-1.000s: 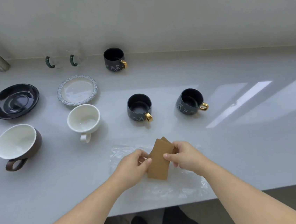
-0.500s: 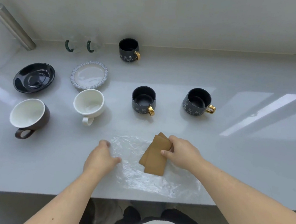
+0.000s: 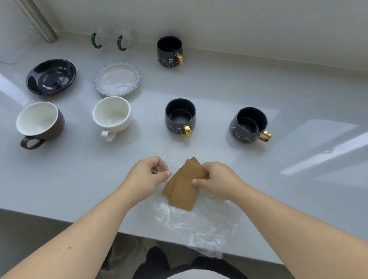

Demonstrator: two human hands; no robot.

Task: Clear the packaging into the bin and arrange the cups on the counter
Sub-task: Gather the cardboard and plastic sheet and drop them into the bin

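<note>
My right hand (image 3: 217, 179) pinches a stack of brown cardboard pieces (image 3: 183, 188) just above the pale counter (image 3: 318, 103). My left hand (image 3: 148, 174) grips the edge of a crinkled clear plastic sheet (image 3: 201, 227) that lies under the cardboard and hangs over the counter's front edge. Three dark cups with gold handles stand behind: one in the middle (image 3: 180, 116), one to the right (image 3: 250, 125), one at the back (image 3: 169, 51). A white cup (image 3: 111, 116) and a brown cup with a white inside (image 3: 39, 123) sit on the left.
A black saucer (image 3: 51, 76) and a white saucer with a blue rim (image 3: 116, 79) lie at the back left. Two clear glass cups with green handles (image 3: 108, 40) stand by the wall. A metal rod (image 3: 30, 10) leans in the far left corner.
My left hand moved right from the sheet's left edge and closed on the plastic next to the cardboard. The sheet is now bunched up and pulled toward the front edge.
</note>
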